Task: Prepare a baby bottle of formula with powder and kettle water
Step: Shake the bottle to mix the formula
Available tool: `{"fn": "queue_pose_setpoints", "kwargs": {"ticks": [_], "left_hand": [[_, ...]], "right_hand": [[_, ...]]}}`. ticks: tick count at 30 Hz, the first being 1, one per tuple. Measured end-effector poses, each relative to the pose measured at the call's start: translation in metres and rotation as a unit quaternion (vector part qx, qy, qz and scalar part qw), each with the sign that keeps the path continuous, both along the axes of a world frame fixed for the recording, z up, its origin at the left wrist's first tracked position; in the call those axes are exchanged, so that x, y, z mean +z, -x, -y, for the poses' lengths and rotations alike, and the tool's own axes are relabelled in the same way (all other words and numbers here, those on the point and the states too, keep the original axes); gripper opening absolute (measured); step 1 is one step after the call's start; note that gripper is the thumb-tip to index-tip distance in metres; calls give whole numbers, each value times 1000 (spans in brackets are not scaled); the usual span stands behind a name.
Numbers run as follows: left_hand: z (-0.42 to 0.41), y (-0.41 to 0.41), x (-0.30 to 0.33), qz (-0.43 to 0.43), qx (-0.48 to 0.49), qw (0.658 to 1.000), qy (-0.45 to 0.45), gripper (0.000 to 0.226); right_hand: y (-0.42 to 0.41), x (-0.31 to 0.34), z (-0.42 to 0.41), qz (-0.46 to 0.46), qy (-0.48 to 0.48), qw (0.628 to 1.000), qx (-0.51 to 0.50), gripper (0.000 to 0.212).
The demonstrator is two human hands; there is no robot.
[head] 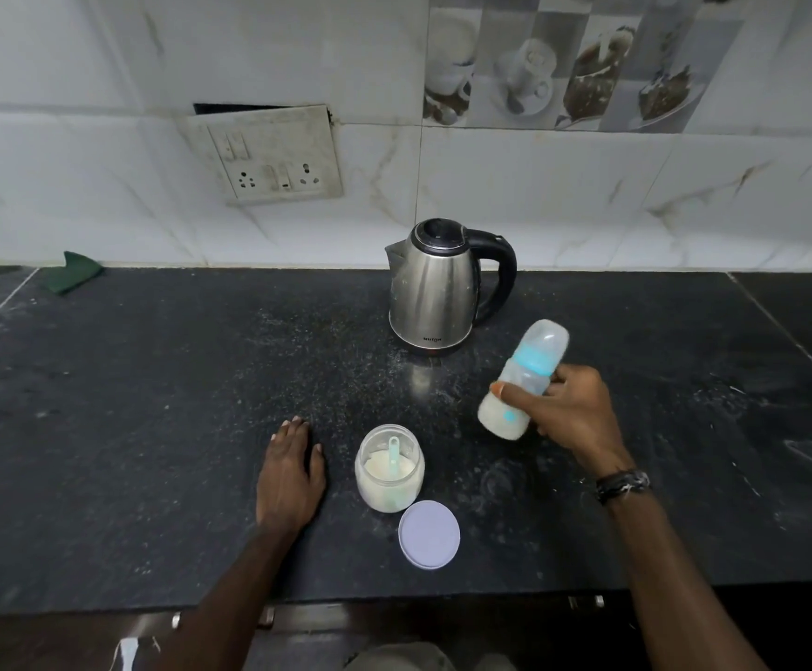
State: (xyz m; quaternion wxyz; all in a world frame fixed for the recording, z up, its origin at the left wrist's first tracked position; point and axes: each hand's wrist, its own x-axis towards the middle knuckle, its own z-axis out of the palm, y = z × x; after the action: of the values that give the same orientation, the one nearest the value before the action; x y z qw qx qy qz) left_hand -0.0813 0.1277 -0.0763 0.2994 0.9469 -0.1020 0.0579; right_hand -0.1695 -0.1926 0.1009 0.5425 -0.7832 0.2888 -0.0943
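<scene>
My right hand point(569, 413) grips a capped baby bottle point(522, 380) with a blue collar, tilted above the counter; milky liquid fills its lower part. Its outline is blurred. My left hand point(290, 472) lies flat on the black counter point(152, 428), fingers straight, holding nothing. Just right of that hand stands an open glass jar of formula powder point(389, 469) with a pale green scoop point(392, 458) standing in it. The jar's lilac lid point(429, 534) lies on the counter in front of it. A steel kettle point(435, 288) with a black handle stands behind, lid closed.
A green cloth point(73, 272) lies at the back left against the tiled wall. A socket panel point(268, 155) hangs on the wall above. Powder specks dust the counter around the kettle and jar. The counter's front edge runs just below my forearms.
</scene>
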Motion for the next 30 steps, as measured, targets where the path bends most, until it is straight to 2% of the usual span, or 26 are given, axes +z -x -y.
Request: {"fn": "queue_pose_setpoints", "kwargs": {"ticks": [3,4,8,11,14,16,19,23,26,28,30], "left_hand": [[-1,0,0,4,2,1000,4,50],[-1,-1,1,5,3,1000,4,50],[-1,0,0,3,6,1000,2,49],[-2,-2,1,7,3,1000,2,50],[0,1,-1,0,4,1000,-3,50],[-2,0,-1,5,2,1000,-2,50],[-1,-1,-1,-2,3,1000,-7,51],[-1,0,0,5,5,1000,-4,51],[0,0,0,-2,6,1000,-8,50],[-1,0,0,-1,8,1000,-9,50],[-1,0,0,5,6,1000,-7,51]], "right_hand": [[3,0,-4,-14,-13,999,36,39],[3,1,-4,-10,-27,999,15,36],[4,1,-3,-20,10,999,28,41],[5,1,-4,-3,-25,1000,12,30],[4,1,-3,-21,6,999,27,31],[5,1,-7,-10,-26,999,43,30],[2,3,-7,23,-61,998,-13,32],[2,1,-11,11,-41,999,24,30],[1,4,-10,37,-67,996,-43,31],[2,6,-9,-10,-42,999,20,30],[3,4,-6,-17,-48,999,19,33]]}}
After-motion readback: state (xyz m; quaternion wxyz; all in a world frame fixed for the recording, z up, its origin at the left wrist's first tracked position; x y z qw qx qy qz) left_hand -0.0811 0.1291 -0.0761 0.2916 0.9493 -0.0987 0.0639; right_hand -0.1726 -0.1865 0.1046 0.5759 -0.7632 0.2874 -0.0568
